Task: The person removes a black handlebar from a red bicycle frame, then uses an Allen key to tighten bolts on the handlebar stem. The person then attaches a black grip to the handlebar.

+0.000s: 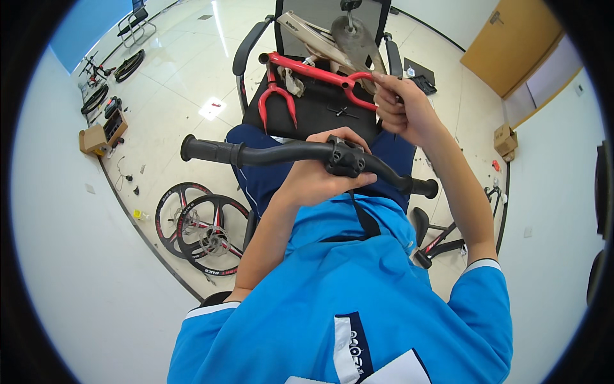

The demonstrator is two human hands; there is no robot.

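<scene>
My left hand (320, 176) is wrapped around the black stem clamp (345, 157) at the middle of a black bicycle handlebar (281, 153), which lies crosswise above my lap with a grip at each end. My right hand (406, 109) is raised at the right, its fingers curled in a pinch. Whatever it holds, if anything, is hidden. Behind its fingertips in the picture is one end of a red bicycle frame (313, 69); I cannot tell whether they touch. A red fork (276, 96) is beside that frame on the black chair (249, 45) in front of me.
A white bicycle frame (313, 35) with a crank guard (355, 45) leans on the chair, and a small black tool (343, 111) lies on its seat. Two wheels (214, 240) are on the floor at left, a dark bike frame (441, 243) at right. Cardboard boxes (96, 139) stand by the wall.
</scene>
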